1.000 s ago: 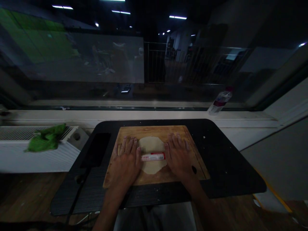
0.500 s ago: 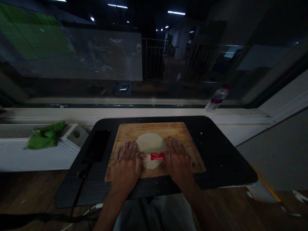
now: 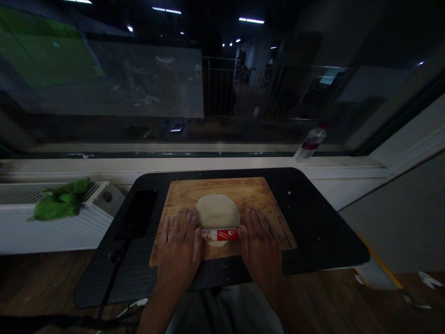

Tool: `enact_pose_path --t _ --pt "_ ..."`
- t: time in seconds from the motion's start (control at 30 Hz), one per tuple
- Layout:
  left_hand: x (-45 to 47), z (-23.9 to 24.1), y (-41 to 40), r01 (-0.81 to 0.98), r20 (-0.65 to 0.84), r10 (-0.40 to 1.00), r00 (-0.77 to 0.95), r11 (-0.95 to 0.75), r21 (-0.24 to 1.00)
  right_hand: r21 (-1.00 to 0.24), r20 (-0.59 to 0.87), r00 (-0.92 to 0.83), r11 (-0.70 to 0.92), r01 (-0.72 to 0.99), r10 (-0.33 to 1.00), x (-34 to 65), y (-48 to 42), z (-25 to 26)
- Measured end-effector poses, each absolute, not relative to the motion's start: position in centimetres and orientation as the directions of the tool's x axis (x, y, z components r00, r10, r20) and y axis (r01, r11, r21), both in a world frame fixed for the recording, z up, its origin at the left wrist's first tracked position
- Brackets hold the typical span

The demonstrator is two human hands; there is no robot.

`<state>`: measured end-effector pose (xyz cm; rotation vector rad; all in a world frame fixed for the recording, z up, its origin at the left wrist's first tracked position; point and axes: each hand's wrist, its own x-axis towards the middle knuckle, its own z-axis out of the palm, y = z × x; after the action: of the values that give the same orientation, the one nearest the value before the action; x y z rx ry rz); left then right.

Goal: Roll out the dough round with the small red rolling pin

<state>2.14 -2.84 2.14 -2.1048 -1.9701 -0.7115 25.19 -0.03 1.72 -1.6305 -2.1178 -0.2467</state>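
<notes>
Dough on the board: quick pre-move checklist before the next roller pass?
1. Dough lies wholly on the cutting board: ok.
2. Roller sits across the near edge of the dough: ok.
3. Left hand flat on the roller's left end: ok.
4. Right hand flat on the roller's right end: ok.
5. Cutting board fully supported on the black table: ok, though its near edge is close to the table's front.
6. Dough evenly thick or sticking to the board: cannot tell, the picture is too dark.
</notes>
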Motion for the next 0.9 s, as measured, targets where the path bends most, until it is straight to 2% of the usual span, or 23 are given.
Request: enact_pose_path --t 0.2,0.43,0.6,0.9 --pt "1.8 2.4 -1.9 0.978 0.429 0.903 0.031 -0.115 0.172 -0.109 0.406 -0.292 0.363 0.925 0.866 25.2 3.7 2.6" --pt "1.2 3.7 1.5 0.989 0.397 0.918 0.015 -0.074 0.132 -0.109 0.291 -0.292 0.334 0.936 0.911 23.5 9.3 4.5" --pt "0.7 4.6 4.0 0.988 0.364 0.931 -0.013 -0.044 0.149 -0.132 0.244 -0.286 0.324 0.937 0.926 22.7 11.7 5.3" --pt "0.9 2.6 0.9 0.986 0.420 0.907 0.018 -0.085 0.142 -0.108 0.294 -0.284 0.327 0.939 0.913 23.8 9.0 4.0"
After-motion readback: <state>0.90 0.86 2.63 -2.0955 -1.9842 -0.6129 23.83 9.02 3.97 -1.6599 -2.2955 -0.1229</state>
